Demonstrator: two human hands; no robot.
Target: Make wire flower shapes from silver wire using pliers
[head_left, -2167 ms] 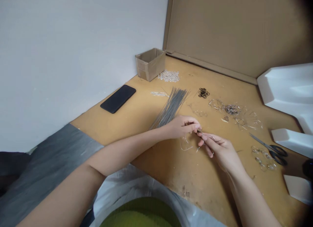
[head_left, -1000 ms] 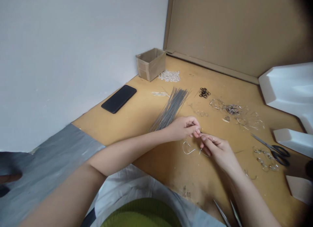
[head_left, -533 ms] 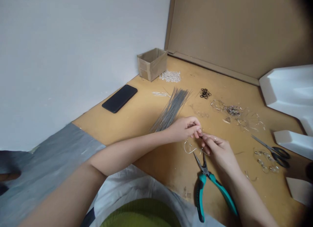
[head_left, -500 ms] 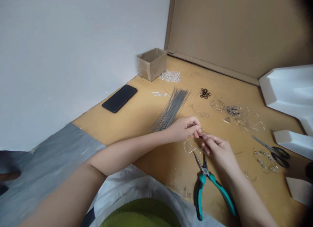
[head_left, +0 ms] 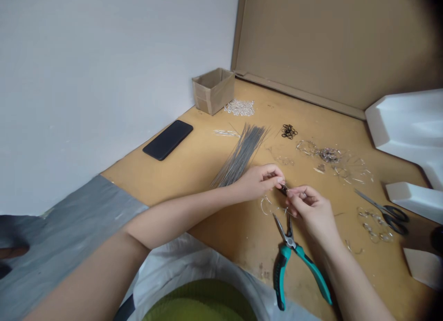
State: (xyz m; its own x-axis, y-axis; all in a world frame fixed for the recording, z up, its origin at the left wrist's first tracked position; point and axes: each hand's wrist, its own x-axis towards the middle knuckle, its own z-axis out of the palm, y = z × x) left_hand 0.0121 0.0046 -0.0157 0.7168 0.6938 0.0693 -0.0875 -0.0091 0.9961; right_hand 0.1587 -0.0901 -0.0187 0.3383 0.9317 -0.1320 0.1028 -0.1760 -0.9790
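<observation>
My left hand (head_left: 266,178) is closed, thumb and fingertips pinching one end of a small dark piece (head_left: 283,188) that bridges the gap to the other hand. My right hand (head_left: 311,208) grips the opposite end between thumb and fingers. From beneath the fingertips hangs a thin bent silver wire (head_left: 266,206) with a curved loop; how it joins the dark piece is too small to tell. Just below my right hand, needle-nose pliers (head_left: 290,242) with teal handles lie on the table, jaws spread. A bundle of straight grey wires (head_left: 242,155) lies beyond my left wrist.
On the wooden table (head_left: 235,247) are a phone (head_left: 168,140), a cardboard box (head_left: 212,92), clear beads (head_left: 239,107), black rings (head_left: 288,131), tangled wire pieces (head_left: 328,155), a beaded chain (head_left: 375,225) and scissors (head_left: 391,212). White foam blocks (head_left: 404,122) border the right side.
The pliers have come into view from the bottom edge and now lie below my right hand. Both hands stay together; the right fingers have shifted, showing more of the dark piece.
</observation>
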